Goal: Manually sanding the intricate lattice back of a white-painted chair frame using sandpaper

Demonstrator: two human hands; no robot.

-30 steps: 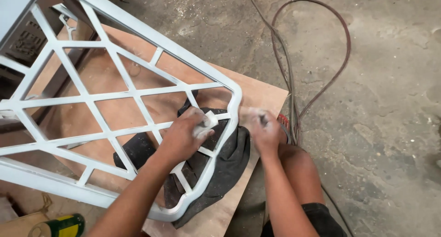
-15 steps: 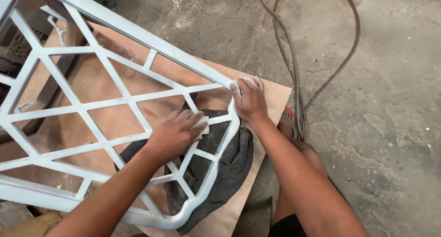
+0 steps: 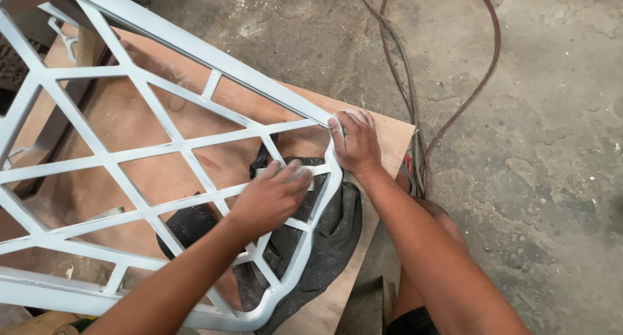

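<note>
- Frame (image 3: 162,147): cut off at left and top edges.
- Cloth (image 3: 331,237): partly hidden under frame and left hand (image 3: 269,198).
- Pad beneath left hand: mostly covered.
- Cables (image 3: 415,114): run off top edge.

My left hand (image 3: 269,195) lies palm down on a crossbar of the pale grey lattice frame (image 3: 162,150), pressing a small whitish pad (image 3: 310,173) against the bar. My right hand (image 3: 355,140), at about two o'clock from the left, grips the frame's rounded corner, fingers spread over its outer edge. The frame rests tilted over a brown plywood board (image 3: 389,137). A dark cloth (image 3: 331,234) lies bunched under the frame's corner, at five o'clock from my left hand. Cables (image 3: 415,101) loop across the concrete floor (image 3: 551,179) at one o'clock.
</note>
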